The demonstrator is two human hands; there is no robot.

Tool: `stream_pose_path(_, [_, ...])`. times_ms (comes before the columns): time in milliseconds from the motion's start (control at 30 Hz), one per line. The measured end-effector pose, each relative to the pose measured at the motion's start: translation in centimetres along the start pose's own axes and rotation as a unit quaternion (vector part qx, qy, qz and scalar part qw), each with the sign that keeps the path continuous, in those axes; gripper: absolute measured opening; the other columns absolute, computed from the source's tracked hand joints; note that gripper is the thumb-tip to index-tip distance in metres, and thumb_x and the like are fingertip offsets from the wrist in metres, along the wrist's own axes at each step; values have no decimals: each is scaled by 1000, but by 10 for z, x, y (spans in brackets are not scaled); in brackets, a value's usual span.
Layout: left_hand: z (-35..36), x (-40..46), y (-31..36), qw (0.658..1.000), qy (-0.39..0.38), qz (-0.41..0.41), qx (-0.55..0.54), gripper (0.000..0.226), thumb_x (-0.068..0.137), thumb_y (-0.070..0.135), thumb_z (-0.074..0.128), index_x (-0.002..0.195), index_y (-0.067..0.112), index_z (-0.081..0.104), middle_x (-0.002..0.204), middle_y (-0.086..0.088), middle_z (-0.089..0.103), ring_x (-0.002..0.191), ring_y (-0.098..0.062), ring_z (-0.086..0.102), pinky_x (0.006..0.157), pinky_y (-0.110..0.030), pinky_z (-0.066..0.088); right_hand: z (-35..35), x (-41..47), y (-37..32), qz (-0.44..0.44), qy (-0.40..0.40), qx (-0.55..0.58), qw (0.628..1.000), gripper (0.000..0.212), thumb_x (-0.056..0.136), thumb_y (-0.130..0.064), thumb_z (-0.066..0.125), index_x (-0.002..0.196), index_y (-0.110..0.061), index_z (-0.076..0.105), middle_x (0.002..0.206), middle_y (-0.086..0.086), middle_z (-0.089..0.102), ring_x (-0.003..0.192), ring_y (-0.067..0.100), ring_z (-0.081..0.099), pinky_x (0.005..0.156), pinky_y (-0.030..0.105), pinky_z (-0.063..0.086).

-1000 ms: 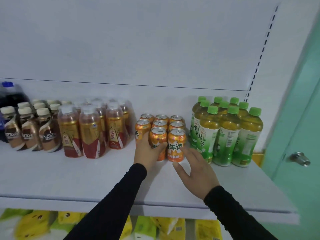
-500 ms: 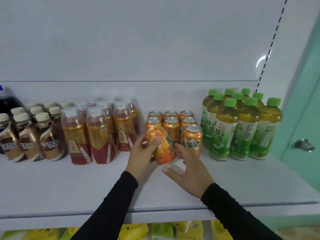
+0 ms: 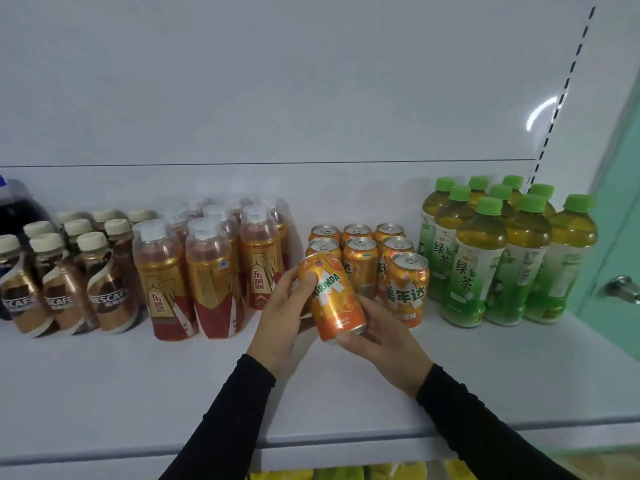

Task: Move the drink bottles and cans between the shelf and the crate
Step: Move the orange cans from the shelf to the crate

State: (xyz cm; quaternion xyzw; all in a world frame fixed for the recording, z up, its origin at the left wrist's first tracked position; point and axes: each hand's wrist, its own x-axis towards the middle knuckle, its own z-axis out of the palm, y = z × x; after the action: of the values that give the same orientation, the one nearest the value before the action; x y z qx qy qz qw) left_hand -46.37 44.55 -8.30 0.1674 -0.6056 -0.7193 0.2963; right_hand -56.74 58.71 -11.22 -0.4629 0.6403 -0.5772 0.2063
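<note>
- An orange can (image 3: 334, 299) is held tilted above the front of the white shelf (image 3: 138, 386), its top leaning back and to the left – the label reads MIRINDA.
- The left hand (image 3: 282, 315) grips the can's upper part, thumb curled across the front near the rim and fingers wrapped behind.
- The right hand (image 3: 379, 336) cups the can's lower end, thumb under the bottom edge and fingers curled round the far side.
- Just behind the held can stand the other orange cans (image 3: 381, 258) in rows (the nearest one, at front right, almost touches the right hand).
- To the left of the cans sit red-and-gold bottles (image 3: 211, 268) with clear caps, and further left brown coffee bottles (image 3: 65, 289) with cream caps.
- To the right stand green tea bottles (image 3: 498, 254) with green caps – packed close in rows.
- A dark bottle with a blue cap (image 3: 14, 209) shows at the far left edge, partly cut off.
- Both arms wear black sleeves (image 3: 235, 410).
- A pale green door with a metal knob (image 3: 623, 289) is at the right.
</note>
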Motion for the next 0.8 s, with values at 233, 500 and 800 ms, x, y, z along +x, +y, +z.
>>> stream_pose_path(233, [0, -4, -2, 999, 33, 0, -27, 43, 87, 37, 66, 128, 26, 58, 116, -4, 72, 96, -20, 74, 71, -34, 60, 2, -1, 7, 15, -10, -53, 998, 96, 67, -78, 67, 147, -32, 38, 140, -11, 54, 119, 4, 59, 100, 31, 53])
stream_pose_path(500, [4, -9, -1, 998, 40, 35, -33, 49, 81, 34, 70, 127, 24, 58, 115, 1, 73, 99, -16, 73, 69, -30, 60, 7, -3, 8, -41, 92, -168, 981, 90, 70, -65, 76, 145, -34, 38, 138, -14, 47, 120, -2, 50, 94, 17, 51])
stream_pose_path(800, [2, -6, 1, 998, 15, 28, -49, 51, 83, 39, 63, 132, 30, 56, 124, -3, 68, 105, -23, 71, 70, -32, 58, 4, -8, 3, -43, 84, -37, 995, 60, 77, -50, 72, 129, -42, 42, 137, -11, 53, 120, 6, 58, 93, 26, 56])
